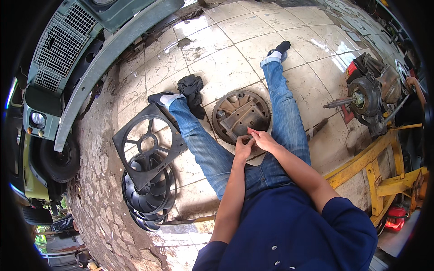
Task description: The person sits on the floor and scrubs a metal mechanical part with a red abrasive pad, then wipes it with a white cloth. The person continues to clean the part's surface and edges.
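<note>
Navy shirt [294, 221] was seen nearest, and near the toothed wheel [229, 106] red scrap [251, 130] was pinched by right hand [265, 141], left hand [243, 148] curled, its hold unclear, rubbing being presumed, steady pressure needed next.

A navy shirt [289, 226] with pale buttons [274, 247] at its near part and short, loose sleeves [351, 221] on left and right, leaving forearms [232, 189] and hands [266, 141] bare, is worn with faded blue jeans [199, 144], lighter in patches, pale ankle bands [270, 59] and, farthest away, dark footwear [283, 47].
</note>
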`<act>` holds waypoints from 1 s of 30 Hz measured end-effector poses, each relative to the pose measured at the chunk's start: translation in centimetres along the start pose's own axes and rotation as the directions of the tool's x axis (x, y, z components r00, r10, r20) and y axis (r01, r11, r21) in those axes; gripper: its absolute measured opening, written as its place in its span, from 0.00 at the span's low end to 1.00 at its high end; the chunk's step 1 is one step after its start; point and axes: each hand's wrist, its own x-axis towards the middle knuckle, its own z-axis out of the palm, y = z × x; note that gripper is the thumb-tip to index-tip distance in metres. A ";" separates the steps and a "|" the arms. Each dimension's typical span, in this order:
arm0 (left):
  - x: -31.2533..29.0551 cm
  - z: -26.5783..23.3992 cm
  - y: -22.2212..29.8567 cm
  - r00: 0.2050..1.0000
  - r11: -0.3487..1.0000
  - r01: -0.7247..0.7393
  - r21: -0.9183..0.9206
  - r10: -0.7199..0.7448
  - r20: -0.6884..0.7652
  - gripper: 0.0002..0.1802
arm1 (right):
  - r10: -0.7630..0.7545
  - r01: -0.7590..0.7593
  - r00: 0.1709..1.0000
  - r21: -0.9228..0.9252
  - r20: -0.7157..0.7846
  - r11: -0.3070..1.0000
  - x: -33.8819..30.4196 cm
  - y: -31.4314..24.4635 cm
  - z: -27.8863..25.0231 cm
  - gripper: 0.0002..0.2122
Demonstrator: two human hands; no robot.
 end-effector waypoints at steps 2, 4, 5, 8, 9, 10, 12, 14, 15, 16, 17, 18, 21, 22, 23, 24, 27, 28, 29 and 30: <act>0.0 0.2 0.2 0.999 0.999 -0.035 0.020 0.035 0.022 0.24 | 0.049 -0.049 0.999 0.001 -0.006 0.999 0.2 0.0 -0.2 0.21; 0.1 0.2 -0.1 0.993 0.999 -0.038 0.012 0.039 -0.112 0.24 | 0.037 -0.035 0.999 -0.068 0.025 0.997 0.1 -0.4 -0.1 0.20; 0.2 0.0 -0.3 0.982 0.999 -0.040 0.006 0.040 -0.183 0.24 | 0.029 -0.025 0.999 -0.104 0.044 0.994 -0.1 -0.8 0.0 0.20; 0.4 -0.5 -0.9 0.977 0.993 -0.077 0.084 0.093 -0.194 0.25 | -0.011 0.014 0.999 -0.069 0.052 0.998 -0.4 -1.3 0.3 0.19; 0.2 -0.3 -0.7 0.978 0.990 -0.103 0.097 0.119 -0.171 0.25 | 0.003 0.000 0.998 -0.048 0.056 0.999 -0.4 -1.4 0.1 0.19; 0.6 -0.3 -1.2 0.971 0.973 -0.168 0.158 0.191 -0.146 0.24 | -0.026 0.024 0.999 0.037 0.043 0.999 0.3 -0.5 0.3 0.19; -0.2 1.1 0.6 0.978 0.968 -0.187 0.167 0.199 -0.058 0.24 | -0.023 0.025 0.999 0.078 -0.022 0.997 1.5 2.4 0.3 0.19; -0.3 0.8 0.4 0.974 0.966 -0.184 0.182 0.204 -0.102 0.24 | -0.009 0.009 1.000 0.043 -0.002 0.999 0.6 1.3 0.1 0.19; -0.2 0.4 -0.5 0.967 0.971 -0.185 0.155 0.208 -0.150 0.23 | 0.004 -0.004 0.999 0.007 0.032 1.000 0.1 0.0 0.4 0.20; 0.0 0.7 -0.4 0.959 0.971 -0.203 0.124 0.223 -0.175 0.23 | 0.022 -0.021 0.999 -0.031 0.038 0.999 -0.1 -0.4 -0.1 0.20; 0.0 0.6 -0.4 0.943 0.965 -0.206 0.161 0.240 -0.230 0.22 | 0.040 -0.037 0.998 -0.070 0.043 0.997 -0.2 -0.8 -0.3 0.20; 0.0 0.3 -0.5 0.959 0.982 -0.145 0.122 0.170 -0.227 0.22 | 0.027 -0.018 0.997 -0.126 0.070 0.992 -0.1 -0.9 -0.2 0.21; 0.4 -0.2 -1.9 0.986 0.993 -0.061 0.102 0.076 -0.146 0.24 | 0.039 -0.033 0.997 -0.075 0.074 0.997 -0.5 -1.5 0.1 0.20; 0.5 0.1 -1.9 0.992 0.989 -0.081 0.124 0.093 -0.089 0.24 | 0.028 -0.026 0.998 -0.046 0.051 0.999 -0.2 -0.7 0.0 0.20; 0.4 0.6 -0.8 0.993 0.983 -0.111 0.145 0.116 -0.025 0.24 | 0.017 -0.017 1.000 -0.016 0.017 1.000 0.5 0.7 -0.1 0.20; 0.1 1.1 0.1 0.997 0.985 -0.081 0.150 0.083 -0.002 0.25 | 0.007 -0.007 1.000 0.013 -0.016 1.000 1.1 2.1 -0.3 0.20; 0.7 0.3 -1.9 0.983 0.981 -0.084 0.175 0.110 -0.147 0.24 | -0.078 0.081 0.997 -0.119 0.030 0.990 0.3 0.2 0.4 0.19; 1.0 0.2 -2.0 0.979 0.987 -0.071 0.144 0.097 -0.180 0.24 | -0.105 0.107 0.994 -0.130 0.020 0.986 0.2 0.3 0.6 0.19; 1.1 0.1 -2.2 0.970 0.989 -0.090 0.116 0.113 -0.214 0.24 | -0.133 0.133 0.991 -0.142 0.011 0.981 0.2 0.3 0.8 0.19; 1.3 -0.1 -2.3 0.976 0.992 -0.063 0.110 0.084 -0.203 0.24 | -0.161 0.159 0.987 -0.155 0.002 0.975 0.2 0.3 0.8 0.19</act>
